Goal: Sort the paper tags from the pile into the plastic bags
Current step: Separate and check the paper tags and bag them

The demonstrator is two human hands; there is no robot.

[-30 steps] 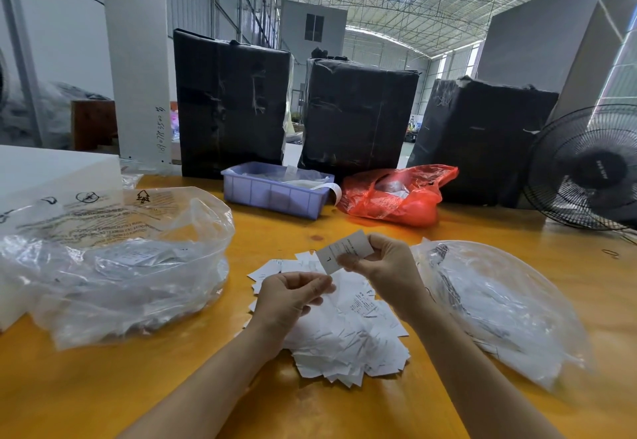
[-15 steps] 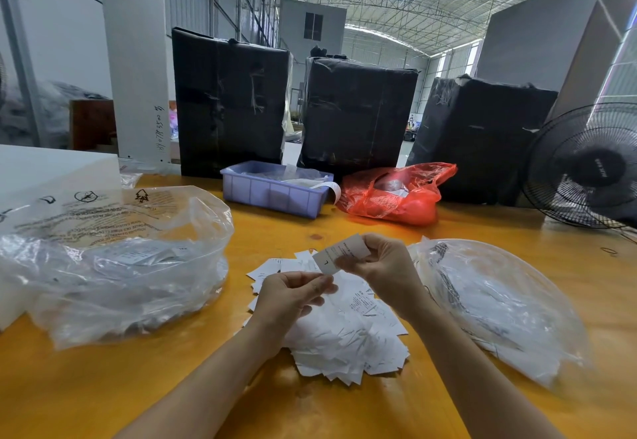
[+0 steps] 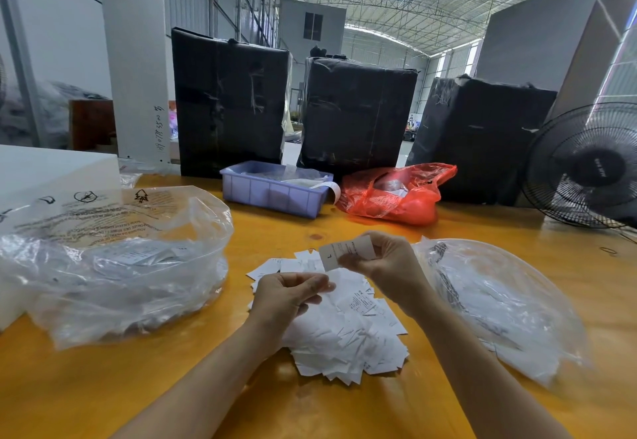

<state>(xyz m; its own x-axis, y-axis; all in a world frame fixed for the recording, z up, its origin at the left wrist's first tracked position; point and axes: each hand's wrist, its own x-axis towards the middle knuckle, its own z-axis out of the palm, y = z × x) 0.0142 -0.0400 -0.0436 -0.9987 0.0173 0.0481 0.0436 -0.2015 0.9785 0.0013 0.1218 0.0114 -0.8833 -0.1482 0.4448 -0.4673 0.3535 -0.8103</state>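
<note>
We note one paper tag (image 3: 346, 251) held up above the far edge of the pile (image 3: 348, 328), pinched at its right end by the right hand (image 3: 386, 262); an "L" is legible on its left end. Left hand (image 3: 293, 295) hovers over the pile's left part, thumb and forefinger pressed together; whether they hold a tag we cannot tell.

Step in hand, as we judge it: reading the size mark before choosing a bag. The next move calls for carrying the tag to the matching bag: the left bag (image 3: 117, 259), mouth gaping toward the pile, or the right bag (image 3: 499, 304), lying flatter, with white tags inside.

Beyond, on the yellow table (image 3: 344, 404): a lilac bin (image 3: 275, 188), a red bag (image 3: 396, 193), three black-wrapped bales (image 3: 358, 114), a fan (image 3: 586, 166) far right. Nothing blocks either path; the right bag's mouth is not plainly visible to us.
</note>
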